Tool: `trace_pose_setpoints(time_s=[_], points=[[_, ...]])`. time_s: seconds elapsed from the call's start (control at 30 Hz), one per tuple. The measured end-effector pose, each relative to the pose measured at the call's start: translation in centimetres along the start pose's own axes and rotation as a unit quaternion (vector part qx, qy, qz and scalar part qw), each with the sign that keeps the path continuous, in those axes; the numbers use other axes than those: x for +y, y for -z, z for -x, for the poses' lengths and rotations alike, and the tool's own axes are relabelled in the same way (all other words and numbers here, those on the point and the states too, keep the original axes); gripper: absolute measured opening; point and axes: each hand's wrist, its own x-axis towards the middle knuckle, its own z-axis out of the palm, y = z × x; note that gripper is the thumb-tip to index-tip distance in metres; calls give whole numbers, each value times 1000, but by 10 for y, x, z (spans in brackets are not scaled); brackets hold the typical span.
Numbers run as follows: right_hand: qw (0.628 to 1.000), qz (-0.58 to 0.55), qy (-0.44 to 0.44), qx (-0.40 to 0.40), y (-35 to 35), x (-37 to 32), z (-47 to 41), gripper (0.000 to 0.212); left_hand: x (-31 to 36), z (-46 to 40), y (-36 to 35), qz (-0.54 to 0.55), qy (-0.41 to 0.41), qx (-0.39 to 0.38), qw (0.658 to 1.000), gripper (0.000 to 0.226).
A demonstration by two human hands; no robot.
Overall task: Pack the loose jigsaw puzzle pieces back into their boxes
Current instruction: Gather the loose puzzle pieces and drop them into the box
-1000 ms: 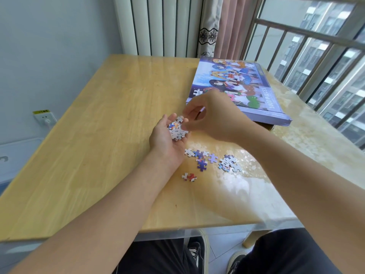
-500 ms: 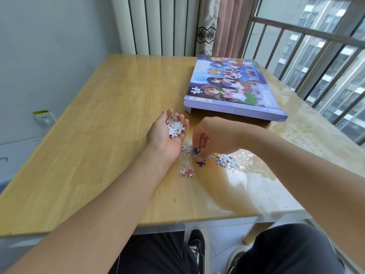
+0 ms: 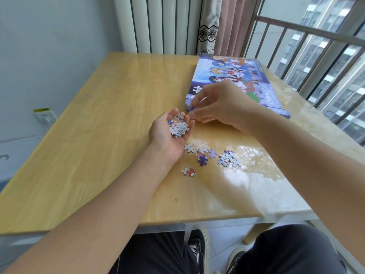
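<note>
My left hand (image 3: 167, 135) lies palm up above the wooden table (image 3: 110, 115), cupping a small heap of puzzle pieces (image 3: 178, 126). Just right of it, my right hand (image 3: 221, 104) hovers with a small blue piece (image 3: 192, 107) pinched at its fingertips, close to the left hand's fingers. Several loose pieces (image 3: 212, 156) lie on the table below the hands, with a red-and-white pair (image 3: 189, 172) nearer me. The closed puzzle box (image 3: 233, 76), with a cartoon picture on its lid, lies at the far right of the table.
A window with a railing (image 3: 316, 46) runs along the right side, curtains (image 3: 217, 26) behind the table. A wall socket (image 3: 44, 115) sits at the left. My knees and shoes (image 3: 199, 248) show under the table's near edge.
My right hand was down among the loose pieces half a second ago; it has risen with a blue piece and come over to the left palm. The left hand stayed cupped.
</note>
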Motion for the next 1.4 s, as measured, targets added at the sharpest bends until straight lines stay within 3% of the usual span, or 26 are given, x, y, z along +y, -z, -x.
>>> trace_pose_setpoints(time_s=[0.17, 0.3, 0.67, 0.9, 1.0, 1.1, 1.17, 1.23, 1.3, 1.4], points=[[965, 244, 101, 10, -14, -12, -7, 17, 6, -1, 1, 22, 0, 15, 1000, 17], [914, 363, 10, -180, -3, 10, 13, 31, 6, -6, 2, 51, -8, 32, 998, 19], [909, 364, 24, -202, 3, 26, 13, 14, 1, -3, 0, 18, -9, 14, 1000, 25], [955, 232, -6, -186, 14, 34, 16, 26, 0, -1, -1, -3, -7, 9, 1000, 28], [990, 36, -24, -132, 21, 25, 12, 22, 0, 0, -2, -14, 2, 1, 1000, 29], [989, -130, -29, -64, 4, 12, 0, 19, -1, 4, -3, -36, 24, -14, 999, 31], [997, -71, 8, -15, -8, 7, -5, 21, -1, 5, -3, -29, 30, -12, 999, 31], [992, 111, 58, 3, -4, 5, -4, 23, 2, 4, -1, -1, 21, -3, 1000, 28], [952, 293, 44, -81, 3, 6, 5, 30, 3, 1, -1, 30, 9, 11, 999, 25], [919, 347, -18, -187, -3, 17, 23, 44, 3, 0, -2, 35, 3, 20, 999, 24]])
